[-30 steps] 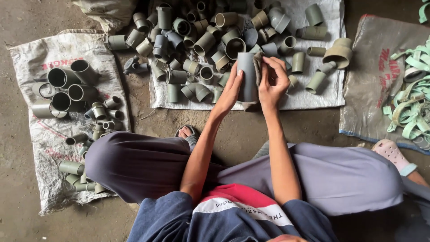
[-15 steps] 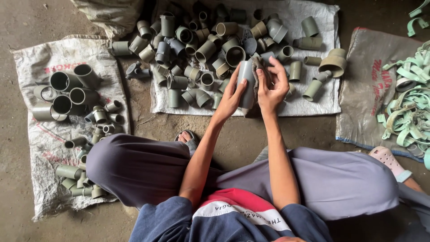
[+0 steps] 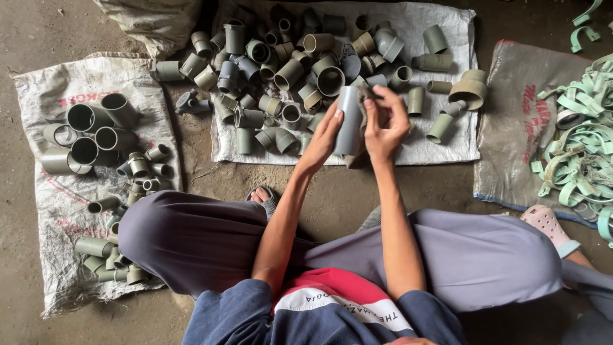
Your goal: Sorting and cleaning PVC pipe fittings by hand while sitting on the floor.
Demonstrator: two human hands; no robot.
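Observation:
I hold a grey plastic pipe piece [image 3: 348,120] upright in front of me. My left hand [image 3: 324,137] grips its left side with the fingers along the tube. My right hand [image 3: 385,122] presses a small rag against the tube's right side and upper end. Both hands hover over the near edge of a white sack [image 3: 440,144] covered with a heap of grey pipe fittings [image 3: 287,64].
Another white sack [image 3: 45,211] at the left carries larger couplings [image 3: 96,128] and small fittings. A grey sack [image 3: 511,128] at the right bears pale green clips [image 3: 581,140]. My crossed legs [image 3: 447,255] and a pink sandal [image 3: 546,220] sit on the concrete floor.
My right hand has shifted up the pipe piece to its top end with the rag. The left hand keeps its hold on the tube.

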